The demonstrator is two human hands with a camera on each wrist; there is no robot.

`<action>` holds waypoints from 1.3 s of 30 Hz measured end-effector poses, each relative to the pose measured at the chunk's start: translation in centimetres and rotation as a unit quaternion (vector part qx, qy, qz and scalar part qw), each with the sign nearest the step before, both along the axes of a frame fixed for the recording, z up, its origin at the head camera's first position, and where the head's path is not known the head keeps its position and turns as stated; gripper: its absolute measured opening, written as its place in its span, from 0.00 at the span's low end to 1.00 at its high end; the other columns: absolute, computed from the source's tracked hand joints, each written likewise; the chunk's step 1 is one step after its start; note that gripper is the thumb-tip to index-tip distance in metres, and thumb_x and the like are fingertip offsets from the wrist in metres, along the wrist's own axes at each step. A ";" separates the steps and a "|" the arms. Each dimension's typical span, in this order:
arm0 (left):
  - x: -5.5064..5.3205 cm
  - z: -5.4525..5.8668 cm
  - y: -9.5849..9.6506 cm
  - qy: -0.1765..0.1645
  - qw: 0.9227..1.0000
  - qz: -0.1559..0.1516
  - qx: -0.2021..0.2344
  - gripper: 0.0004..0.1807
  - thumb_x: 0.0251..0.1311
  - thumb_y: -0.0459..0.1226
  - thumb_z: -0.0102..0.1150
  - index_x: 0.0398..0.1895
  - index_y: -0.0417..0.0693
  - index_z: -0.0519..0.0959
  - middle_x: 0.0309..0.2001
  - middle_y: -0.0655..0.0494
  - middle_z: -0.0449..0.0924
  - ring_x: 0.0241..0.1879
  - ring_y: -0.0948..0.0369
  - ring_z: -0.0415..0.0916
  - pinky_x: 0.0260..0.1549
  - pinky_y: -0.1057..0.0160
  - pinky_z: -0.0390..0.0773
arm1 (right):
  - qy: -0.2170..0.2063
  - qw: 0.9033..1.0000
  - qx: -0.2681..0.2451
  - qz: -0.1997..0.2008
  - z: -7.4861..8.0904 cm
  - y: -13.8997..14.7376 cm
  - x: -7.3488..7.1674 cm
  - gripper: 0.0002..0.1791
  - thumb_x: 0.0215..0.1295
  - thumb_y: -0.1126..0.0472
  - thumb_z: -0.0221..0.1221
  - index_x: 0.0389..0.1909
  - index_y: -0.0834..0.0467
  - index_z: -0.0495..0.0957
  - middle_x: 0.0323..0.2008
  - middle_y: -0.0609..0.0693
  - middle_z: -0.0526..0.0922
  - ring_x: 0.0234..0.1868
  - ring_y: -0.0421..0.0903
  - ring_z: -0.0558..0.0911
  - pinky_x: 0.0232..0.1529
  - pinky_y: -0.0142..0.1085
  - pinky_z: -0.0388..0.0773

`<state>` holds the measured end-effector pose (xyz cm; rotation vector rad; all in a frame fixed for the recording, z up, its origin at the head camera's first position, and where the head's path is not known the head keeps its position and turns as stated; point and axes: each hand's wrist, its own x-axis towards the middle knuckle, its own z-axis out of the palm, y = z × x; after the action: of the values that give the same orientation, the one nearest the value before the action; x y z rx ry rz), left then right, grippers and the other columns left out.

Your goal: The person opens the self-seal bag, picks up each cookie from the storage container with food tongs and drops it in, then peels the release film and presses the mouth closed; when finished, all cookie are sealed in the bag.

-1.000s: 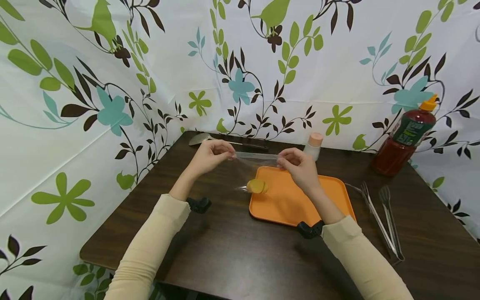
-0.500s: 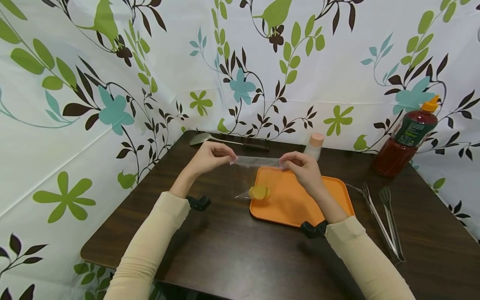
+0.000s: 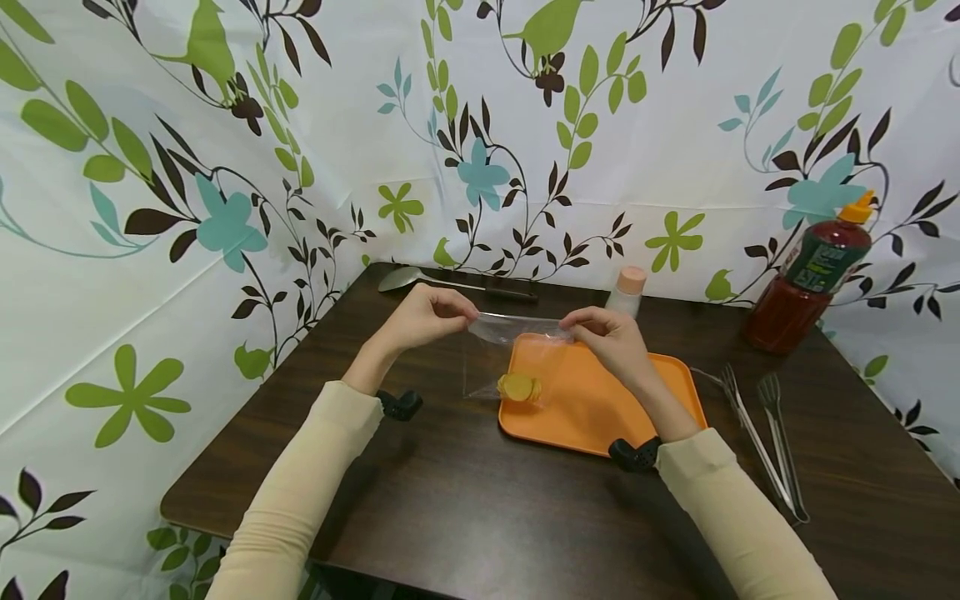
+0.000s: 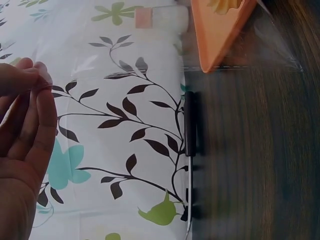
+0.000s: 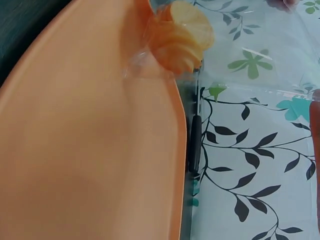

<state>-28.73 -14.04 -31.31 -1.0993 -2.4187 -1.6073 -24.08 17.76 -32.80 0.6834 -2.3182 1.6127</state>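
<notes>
A clear plastic bag [image 3: 483, 362] hangs between my hands, its top edge stretched nearly level. Near the bottom of the bag lies a stack of round yellow slices [image 3: 517, 387], seen in the right wrist view as wavy-edged slices [image 5: 182, 40]. My left hand [image 3: 430, 318] pinches the bag's upper left corner between thumb and fingers. At the upper right corner, my right hand [image 3: 611, 337] pinches the same edge. The bag's lower part overlaps the left end of an orange tray [image 3: 600, 408] in the head view. Only a sliver of the right hand shows in its own wrist view.
Behind the hands, a ladle-like utensil with a dark handle [image 3: 510, 294] lies along the back edge. A pink-capped shaker [image 3: 627, 292] stands behind the tray. To the right are metal tongs [image 3: 783, 450] and a red sauce bottle [image 3: 795, 300]. A patterned curtain [image 3: 300, 108] borders the table.
The right hand has shifted slightly right and down, and the left hand slightly right. The bag now hangs flatter toward the camera, its slices showing more clearly.
</notes>
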 end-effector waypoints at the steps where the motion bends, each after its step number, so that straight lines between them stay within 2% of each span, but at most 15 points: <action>1: 0.0 0.0 0.1 -0.002 1.000 0.003 -0.003 0.07 0.60 0.25 0.61 0.39 0.34 0.85 0.43 0.40 0.85 0.38 0.59 0.82 0.37 0.66 0.82 | 0.005 1.000 0.009 -0.001 0.3 -0.1 0.3 0.08 0.67 0.71 0.58 0.43 0.68 0.83 0.42 0.64 0.85 0.34 0.41 0.85 0.37 0.29 0.81; 3: 0.1 0.2 0.2 -0.005 1.000 0.015 -0.014 0.08 0.60 0.24 0.60 0.40 0.32 0.85 0.43 0.39 0.84 0.38 0.56 0.82 0.37 0.67 0.82 | 0.013 1.000 0.022 -0.003 0.9 -0.3 0.9 0.08 0.66 0.72 0.58 0.43 0.69 0.83 0.42 0.66 0.84 0.34 0.40 0.85 0.37 0.28 0.81; 5: 0.9 1.0 0.3 -0.008 0.999 0.026 -0.022 0.09 0.61 0.23 0.56 0.41 0.31 0.84 0.44 0.38 0.84 0.39 0.54 0.82 0.37 0.67 0.81 | 0.018 0.999 0.028 -0.004 1.4 -0.5 1.4 0.08 0.66 0.72 0.57 0.43 0.70 0.83 0.42 0.66 0.84 0.34 0.40 0.85 0.38 0.28 0.81; 6: 0.9 1.0 0.3 -0.010 0.999 0.031 -0.024 0.10 0.62 0.24 0.55 0.41 0.32 0.84 0.44 0.39 0.84 0.40 0.51 0.82 0.37 0.67 0.81 | 0.020 0.999 0.030 -0.005 1.4 -0.5 1.4 0.09 0.67 0.72 0.57 0.43 0.69 0.83 0.42 0.66 0.84 0.35 0.43 0.85 0.38 0.28 0.81; 10: 0.7 0.7 0.6 0.008 0.999 0.048 -0.022 0.09 0.64 0.30 0.57 0.39 0.38 0.86 0.40 0.45 0.86 0.38 0.47 0.81 0.33 0.67 0.78 | 0.028 0.999 0.028 -0.007 1.4 -0.5 1.6 0.09 0.67 0.71 0.57 0.43 0.69 0.83 0.40 0.65 0.84 0.34 0.45 0.85 0.38 0.29 0.82; 12: -0.1 -0.1 0.7 0.027 0.998 0.057 -0.024 0.06 0.63 0.35 0.62 0.38 0.44 0.87 0.37 0.49 0.86 0.35 0.46 0.81 0.30 0.66 0.78 | 0.036 0.999 0.031 -0.017 1.5 -0.6 1.7 0.08 0.66 0.70 0.59 0.42 0.68 0.83 0.39 0.64 0.85 0.34 0.44 0.85 0.38 0.29 0.82; 13: -0.1 -0.2 0.9 0.039 0.997 0.064 -0.028 0.06 0.62 0.37 0.65 0.37 0.45 0.87 0.35 0.51 0.86 0.33 0.48 0.81 0.28 0.66 0.78 | 0.037 0.999 0.032 -0.021 1.6 -0.8 1.9 0.08 0.65 0.69 0.61 0.42 0.68 0.83 0.39 0.64 0.85 0.35 0.41 0.85 0.39 0.29 0.82; 16: -0.1 -0.3 1.4 0.061 0.993 0.089 -0.044 0.06 0.56 0.38 0.71 0.35 0.47 0.87 0.32 0.54 0.85 0.28 0.54 0.80 0.26 0.65 0.77 | 0.049 0.996 0.058 -0.040 1.8 -1.3 2.2 0.10 0.60 0.68 0.66 0.42 0.66 0.82 0.39 0.62 0.85 0.35 0.40 0.85 0.39 0.29 0.82; 21: 0.2 -0.5 2.1 0.071 0.988 0.119 -0.074 0.10 0.48 0.37 0.76 0.32 0.46 0.83 0.32 0.55 0.83 0.27 0.62 0.76 0.27 0.66 0.76 | 0.081 0.992 0.089 -0.044 1.4 -2.2 2.2 0.16 0.55 0.71 0.69 0.42 0.70 0.77 0.38 0.65 0.81 0.35 0.49 0.83 0.40 0.44 0.83; 23: 0.3 -0.6 2.4 0.073 0.987 0.116 -0.085 0.11 0.48 0.36 0.76 0.32 0.45 0.82 0.32 0.54 0.82 0.28 0.61 0.76 0.28 0.66 0.76 | 0.095 0.991 0.089 -0.043 0.8 -2.2 1.6 0.16 0.53 0.73 0.69 0.41 0.72 0.75 0.37 0.66 0.80 0.34 0.52 0.82 0.41 0.49 0.83; 25: 0.4 -0.7 2.5 0.069 0.988 0.106 -0.087 0.11 0.49 0.33 0.75 0.32 0.44 0.80 0.32 0.52 0.81 0.29 0.61 0.77 0.29 0.65 0.77 | 0.103 0.990 0.091 -0.044 0.0 -2.1 0.8 0.16 0.54 0.74 0.68 0.42 0.71 0.75 0.36 0.65 0.79 0.34 0.52 0.81 0.41 0.49 0.82; 28: 0.4 -0.9 2.6 0.058 0.991 0.082 -0.087 0.11 0.51 0.28 0.71 0.34 0.42 0.77 0.35 0.51 0.79 0.32 0.60 0.79 0.31 0.66 0.80 | 0.099 0.990 0.094 -0.044 -1.0 -1.6 -0.2 0.19 0.55 0.72 0.68 0.47 0.68 0.75 0.39 0.61 0.80 0.36 0.51 0.81 0.41 0.41 0.83; 32: 0.5 -1.0 2.5 0.048 0.994 0.043 -0.087 0.14 0.53 0.22 0.64 0.41 0.39 0.74 0.39 0.48 0.76 0.36 0.58 0.77 0.35 0.65 0.81 | 0.079 0.991 0.097 -0.039 -1.3 -1.3 -0.4 0.23 0.57 0.68 0.68 0.54 0.64 0.74 0.44 0.60 0.79 0.38 0.47 0.80 0.42 0.30 0.80; 36: 0.4 -1.0 2.2 0.038 0.996 0.016 -0.084 0.21 0.53 0.19 0.59 0.51 0.39 0.72 0.43 0.45 0.75 0.39 0.57 0.76 0.38 0.63 0.79 | 0.051 0.994 0.095 -0.032 -1.2 -1.1 -0.4 0.16 0.60 0.65 0.67 0.48 0.63 0.80 0.49 0.59 0.78 0.40 0.46 0.80 0.42 0.28 0.79; 39: 0.4 -1.0 2.0 0.025 0.996 0.012 -0.083 0.23 0.54 0.18 0.57 0.54 0.39 0.73 0.47 0.43 0.75 0.40 0.57 0.77 0.40 0.63 0.80 | 0.019 0.994 0.099 -0.032 -1.1 -1.0 -0.2 0.09 0.63 0.62 0.66 0.42 0.62 0.82 0.50 0.57 0.77 0.43 0.46 0.80 0.43 0.28 0.79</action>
<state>-28.31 -12.06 -32.31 -1.1135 -2.5609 -1.3761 -24.29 16.76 -33.92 0.6651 -2.4678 1.3441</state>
